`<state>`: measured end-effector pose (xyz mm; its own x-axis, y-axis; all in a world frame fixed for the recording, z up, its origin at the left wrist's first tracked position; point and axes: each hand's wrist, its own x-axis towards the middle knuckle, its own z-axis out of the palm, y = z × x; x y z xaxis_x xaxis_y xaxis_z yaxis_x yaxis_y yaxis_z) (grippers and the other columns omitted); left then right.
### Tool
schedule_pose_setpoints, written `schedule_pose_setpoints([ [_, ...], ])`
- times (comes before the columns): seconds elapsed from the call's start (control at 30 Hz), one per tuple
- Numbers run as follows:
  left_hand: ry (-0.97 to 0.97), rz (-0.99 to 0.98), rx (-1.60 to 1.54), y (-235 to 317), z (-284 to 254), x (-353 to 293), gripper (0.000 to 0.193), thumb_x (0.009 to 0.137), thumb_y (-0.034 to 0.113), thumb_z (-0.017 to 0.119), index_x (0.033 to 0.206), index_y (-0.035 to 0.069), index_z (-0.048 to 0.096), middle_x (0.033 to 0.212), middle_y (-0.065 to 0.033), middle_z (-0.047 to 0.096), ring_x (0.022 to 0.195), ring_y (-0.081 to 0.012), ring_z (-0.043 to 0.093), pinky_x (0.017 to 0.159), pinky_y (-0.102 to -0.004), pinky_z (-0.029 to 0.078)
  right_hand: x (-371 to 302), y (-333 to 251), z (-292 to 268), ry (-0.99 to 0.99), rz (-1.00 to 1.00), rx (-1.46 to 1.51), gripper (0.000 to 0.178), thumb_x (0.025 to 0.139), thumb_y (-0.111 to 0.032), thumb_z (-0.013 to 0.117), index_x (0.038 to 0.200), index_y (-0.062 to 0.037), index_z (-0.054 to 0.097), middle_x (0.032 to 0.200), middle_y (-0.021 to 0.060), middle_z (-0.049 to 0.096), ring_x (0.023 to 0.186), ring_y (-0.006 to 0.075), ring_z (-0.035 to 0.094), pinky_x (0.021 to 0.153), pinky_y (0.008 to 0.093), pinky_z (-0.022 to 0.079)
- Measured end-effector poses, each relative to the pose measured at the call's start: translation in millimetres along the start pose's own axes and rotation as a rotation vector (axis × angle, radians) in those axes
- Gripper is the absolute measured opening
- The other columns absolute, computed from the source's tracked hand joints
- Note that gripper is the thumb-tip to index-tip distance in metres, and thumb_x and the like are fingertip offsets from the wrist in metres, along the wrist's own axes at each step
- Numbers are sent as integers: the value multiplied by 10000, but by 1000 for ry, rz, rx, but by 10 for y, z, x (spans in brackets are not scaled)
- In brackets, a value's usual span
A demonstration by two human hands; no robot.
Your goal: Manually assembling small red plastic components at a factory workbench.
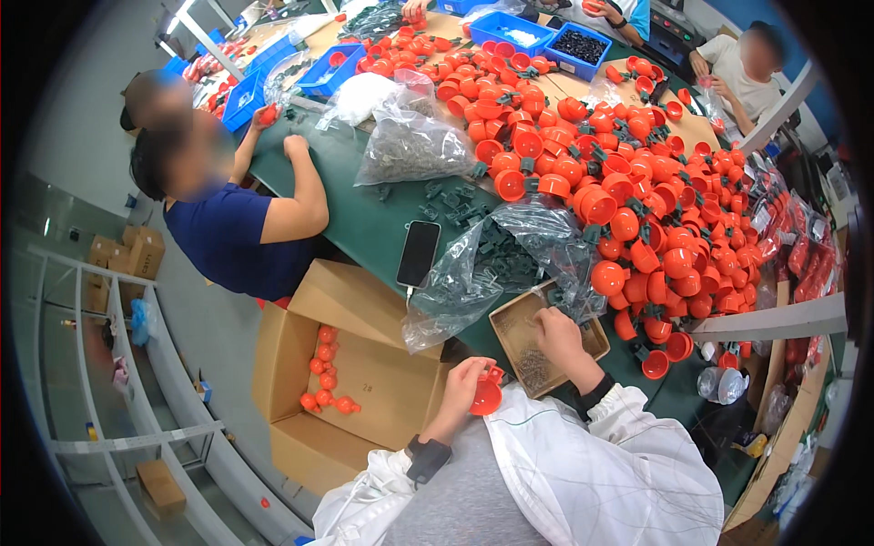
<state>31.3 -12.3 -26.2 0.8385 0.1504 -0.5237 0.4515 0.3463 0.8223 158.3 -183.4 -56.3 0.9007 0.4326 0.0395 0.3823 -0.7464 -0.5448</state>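
My left hand (462, 389) is closed around a red plastic cup (487, 400), its round opening turned up toward me. My right hand (563, 340) reaches over a shallow cardboard tray (596, 341) at the table's near edge. Its fingers are bent together above the small metal pieces (532, 369) in the tray; anything between them is too small to make out. Behind the tray, an opened clear plastic bag (455, 296) spills dark green plastic parts (503, 262).
A huge heap of red cups with dark clips (628, 223) covers the table's right side. An open carton (373, 437) with several red pieces stands at my left. A phone (418, 253) with a cable lies beyond the bag. A co-worker (218, 223) sits at the left edge.
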Motion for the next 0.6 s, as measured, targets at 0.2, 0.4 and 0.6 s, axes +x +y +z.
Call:
schedule_pose_setpoints([
  [0.2, 17, -83, -52, -17, 66, 31, 298, 903, 226, 399, 991, -14, 552, 837, -135, 619, 739, -174, 612, 661, -280, 493, 185, -198, 222, 45, -196, -56, 78, 691, -74, 563, 766, -79, 581, 731, 80, 551, 677, 261, 592, 550, 375, 467],
  [0.4, 62, -38, -89, -69, 1, 53, 262, 890, 187, 408, 970, -15, 555, 847, -131, 615, 754, -186, 613, 662, -283, 494, 257, -109, 422, -13, -157, -172, 71, 679, -69, 566, 749, -64, 579, 699, 80, 536, 671, 269, 591, 557, 371, 474],
  [0.6, -9, -136, -56, -19, 69, 55, 233, 876, 167, 438, 932, -10, 578, 828, -80, 623, 745, -135, 596, 684, -241, 467, 215, 37, 348, 24, -215, -52, 57, 701, -40, 566, 750, -14, 552, 694, 118, 553, 647, 273, 595, 584, 354, 484],
])
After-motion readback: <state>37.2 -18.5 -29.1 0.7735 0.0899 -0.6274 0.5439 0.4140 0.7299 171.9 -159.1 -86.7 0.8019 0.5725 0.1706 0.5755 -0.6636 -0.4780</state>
